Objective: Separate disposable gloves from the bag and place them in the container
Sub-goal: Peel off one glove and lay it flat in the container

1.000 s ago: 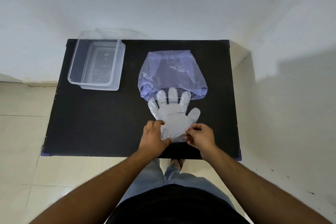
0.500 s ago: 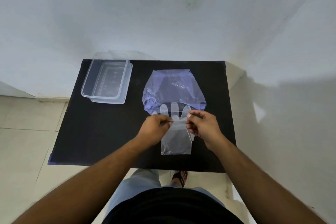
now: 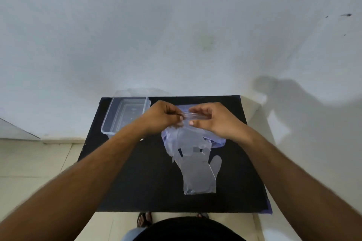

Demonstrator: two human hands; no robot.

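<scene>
1. Nearest: one glove (image 3: pixel 198 172) lies flat on the black table (image 3: pixel 137 182), cuff toward the person, thumb to the right, and nobody is touching it. A second ago both hands were pinching at its cuff, so that layer now stays behind.
2. Above it a second glove (image 3: pixel 186 137) hangs as a clear sheet, cuff edge up, fingers drooping onto the lower glove's fingers. That's the change: the top layer has peeled off and lifted.
3. Left hand (image 3: pixel 162 116) and right hand (image 3: pixel 212 118) are raised from table level, each closed in a thumb-and-finger pinch on the lifted glove's top edge, stretching it between them.
4. Bag (image 3: pixel 217 143), purple-tinted, sits behind and under the hands, mostly hidden.
5. Container (image 3: pixel 109 121) at the far left corner looks empty, though clear plastic makes that hard to confirm.
6. Judgement: separation looks done for this glove. Next is the carry left to the container. The flat glove still waits.
</scene>
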